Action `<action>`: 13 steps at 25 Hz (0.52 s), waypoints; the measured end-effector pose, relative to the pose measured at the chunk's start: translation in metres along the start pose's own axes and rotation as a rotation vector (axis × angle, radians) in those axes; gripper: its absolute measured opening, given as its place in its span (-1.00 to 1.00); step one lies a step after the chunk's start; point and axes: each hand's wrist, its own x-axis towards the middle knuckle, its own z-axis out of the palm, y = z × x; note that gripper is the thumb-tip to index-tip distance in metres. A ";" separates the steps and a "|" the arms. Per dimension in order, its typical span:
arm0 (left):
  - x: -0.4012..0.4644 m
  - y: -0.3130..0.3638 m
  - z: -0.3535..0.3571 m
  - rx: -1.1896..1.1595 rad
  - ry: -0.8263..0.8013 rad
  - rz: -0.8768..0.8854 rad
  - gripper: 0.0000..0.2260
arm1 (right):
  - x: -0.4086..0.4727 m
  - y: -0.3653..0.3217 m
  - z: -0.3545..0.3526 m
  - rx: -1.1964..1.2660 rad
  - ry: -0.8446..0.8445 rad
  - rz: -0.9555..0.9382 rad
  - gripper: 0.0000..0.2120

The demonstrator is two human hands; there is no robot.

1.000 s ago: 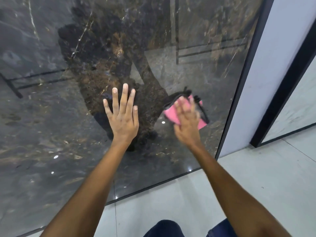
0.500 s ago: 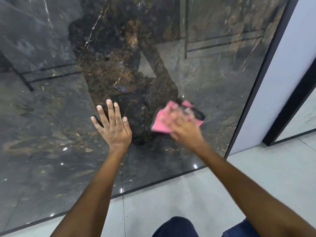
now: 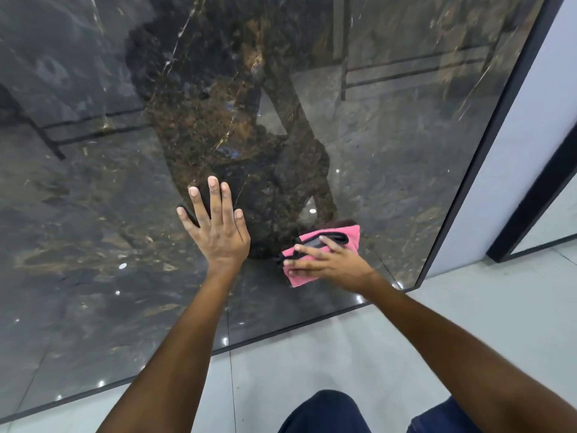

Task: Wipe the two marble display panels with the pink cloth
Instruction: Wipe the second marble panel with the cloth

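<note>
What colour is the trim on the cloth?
Black trim on the pink cloth, under the right hand; head view.

one head-worn view, forward and down, close to the marble panel (image 3: 93,214)

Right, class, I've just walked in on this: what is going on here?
A person is cleaning a dark marble panel that stands on a pale tiled floor. The right hand presses a pink cloth flat against the panel's lower part. The left hand rests open on the marble beside it, fingers spread.
</note>
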 end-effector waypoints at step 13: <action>-0.012 0.019 -0.008 -0.077 -0.117 -0.120 -0.50 | -0.026 0.003 0.022 -0.022 -0.082 -0.035 -0.11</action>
